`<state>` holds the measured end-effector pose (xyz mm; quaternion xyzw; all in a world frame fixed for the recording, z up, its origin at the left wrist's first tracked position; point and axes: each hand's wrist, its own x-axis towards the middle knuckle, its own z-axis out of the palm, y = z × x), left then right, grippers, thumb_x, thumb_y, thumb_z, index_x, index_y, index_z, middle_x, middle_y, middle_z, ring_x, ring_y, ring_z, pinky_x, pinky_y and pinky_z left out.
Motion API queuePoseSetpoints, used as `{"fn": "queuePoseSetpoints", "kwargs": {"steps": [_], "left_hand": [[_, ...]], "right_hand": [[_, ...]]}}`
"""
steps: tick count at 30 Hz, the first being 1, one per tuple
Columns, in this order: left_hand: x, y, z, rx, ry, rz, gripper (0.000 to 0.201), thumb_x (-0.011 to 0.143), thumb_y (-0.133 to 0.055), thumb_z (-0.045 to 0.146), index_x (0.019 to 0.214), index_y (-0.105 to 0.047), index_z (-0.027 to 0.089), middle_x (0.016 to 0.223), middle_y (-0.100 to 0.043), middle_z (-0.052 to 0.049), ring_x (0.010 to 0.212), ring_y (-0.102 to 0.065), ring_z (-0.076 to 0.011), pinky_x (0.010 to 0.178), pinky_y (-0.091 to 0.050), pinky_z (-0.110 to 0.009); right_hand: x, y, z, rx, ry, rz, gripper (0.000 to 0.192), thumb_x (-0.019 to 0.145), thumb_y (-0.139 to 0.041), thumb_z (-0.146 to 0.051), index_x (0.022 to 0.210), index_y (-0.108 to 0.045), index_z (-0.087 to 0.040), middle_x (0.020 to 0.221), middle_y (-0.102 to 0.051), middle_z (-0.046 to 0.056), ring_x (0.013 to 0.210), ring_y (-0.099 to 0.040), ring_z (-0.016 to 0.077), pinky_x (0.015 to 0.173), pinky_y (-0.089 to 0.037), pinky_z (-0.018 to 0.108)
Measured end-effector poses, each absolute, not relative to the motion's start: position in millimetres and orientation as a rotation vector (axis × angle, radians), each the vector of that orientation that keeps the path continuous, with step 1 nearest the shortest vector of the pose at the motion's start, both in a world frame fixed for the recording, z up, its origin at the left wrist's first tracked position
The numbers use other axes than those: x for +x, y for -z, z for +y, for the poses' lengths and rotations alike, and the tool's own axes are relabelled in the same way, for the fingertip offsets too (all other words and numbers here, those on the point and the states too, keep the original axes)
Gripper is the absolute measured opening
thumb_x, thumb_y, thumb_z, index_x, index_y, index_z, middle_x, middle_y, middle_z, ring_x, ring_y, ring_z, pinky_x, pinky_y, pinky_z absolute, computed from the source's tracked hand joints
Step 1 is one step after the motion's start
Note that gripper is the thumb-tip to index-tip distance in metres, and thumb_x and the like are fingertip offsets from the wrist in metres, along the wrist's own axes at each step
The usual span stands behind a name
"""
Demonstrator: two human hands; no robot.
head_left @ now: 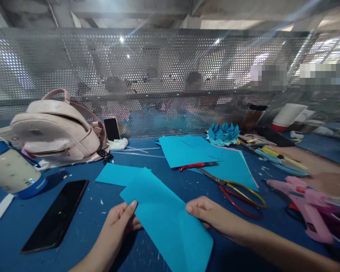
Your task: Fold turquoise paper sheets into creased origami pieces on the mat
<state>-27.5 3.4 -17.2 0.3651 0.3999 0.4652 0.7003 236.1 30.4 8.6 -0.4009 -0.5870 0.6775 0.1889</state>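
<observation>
A long sheet of bright blue paper [164, 219] is held at a slant above the blue table, between both hands. My left hand [124, 219] pinches its left edge, thumb on top and fingers underneath. On the opposite edge, my right hand [202, 211] grips the sheet between thumb and fingers. A faint crease runs across the lower part of the sheet. Behind its upper end lies another blue paper strip [113, 174]. Farther back is a stack of blue sheets [184, 149], with red-handled scissors [191, 166] and larger scissors with red and yellow loops [243, 192] beside it.
A black phone [56, 215] lies at left, near a cream and blue bottle [14, 170] and a pale pink backpack [56, 132]. At right are a pink glue gun [303, 204] and light blue pliers [280, 162]. A folded blue paper piece [223, 135] sits by the perforated metal screen [158, 75].
</observation>
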Motion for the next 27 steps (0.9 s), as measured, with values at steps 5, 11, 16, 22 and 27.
{"fn": "queuePoseSetpoints", "kwargs": {"steps": [5, 11, 16, 22, 27], "left_hand": [[-28.5, 20.0, 3.1, 0.787, -1.043, 0.921, 0.057, 0.070, -0.075, 0.056, 0.057, -0.032, 0.021, 0.054, -0.024, 0.009, 0.050, -0.023, -0.0064, 0.053, -0.039, -0.021], [-29.5, 19.4, 1.6, 0.770, -1.057, 0.900, 0.053, 0.073, -0.075, 0.054, 0.058, -0.036, 0.020, 0.053, -0.028, 0.009, 0.049, -0.028, -0.0058, 0.052, -0.039, -0.019], [-27.9, 14.4, 1.2, 0.813, -1.017, 0.954, 0.051, 0.068, -0.076, 0.058, 0.058, -0.048, 0.017, 0.050, -0.044, 0.006, 0.048, -0.044, -0.0074, 0.060, -0.049, -0.024], [-23.6, 14.4, -5.4, 1.055, -0.852, 1.086, 0.055, 0.067, -0.069, 0.067, 0.060, -0.061, 0.014, 0.059, -0.069, -0.008, 0.059, -0.067, -0.0196, 0.063, -0.054, -0.030], [-24.5, 18.5, -6.2, 1.139, -0.842, 1.066, 0.051, 0.075, -0.065, 0.063, 0.061, -0.064, 0.014, 0.060, -0.072, -0.008, 0.059, -0.067, -0.0187, 0.063, -0.054, -0.029]], "right_hand": [[236.0, -4.4, 29.7, -1.109, -1.898, -1.703, 0.052, 0.077, -0.063, -0.063, 0.062, -0.045, -0.016, 0.055, -0.036, -0.006, 0.048, -0.026, 0.0060, 0.047, -0.016, 0.022], [236.2, 1.4, 29.7, -1.138, -1.866, -1.724, 0.051, 0.078, -0.064, -0.060, 0.060, -0.043, -0.017, 0.053, -0.032, -0.007, 0.046, -0.023, 0.0057, 0.045, -0.015, 0.022], [232.2, -1.8, 27.4, -1.153, -1.848, -1.677, 0.051, 0.075, -0.066, -0.060, 0.059, -0.044, -0.017, 0.054, -0.036, -0.006, 0.048, -0.028, 0.0064, 0.047, -0.021, 0.021], [228.3, 4.2, 23.5, -1.174, -1.710, -1.648, 0.053, 0.074, -0.065, -0.063, 0.059, -0.042, -0.017, 0.057, -0.036, -0.004, 0.052, -0.032, 0.0084, 0.050, -0.027, 0.022], [227.3, 8.1, 20.1, -1.184, -1.613, -1.707, 0.055, 0.078, -0.058, -0.067, 0.059, -0.039, -0.018, 0.059, -0.032, -0.004, 0.055, -0.031, 0.0096, 0.051, -0.028, 0.022]]}}
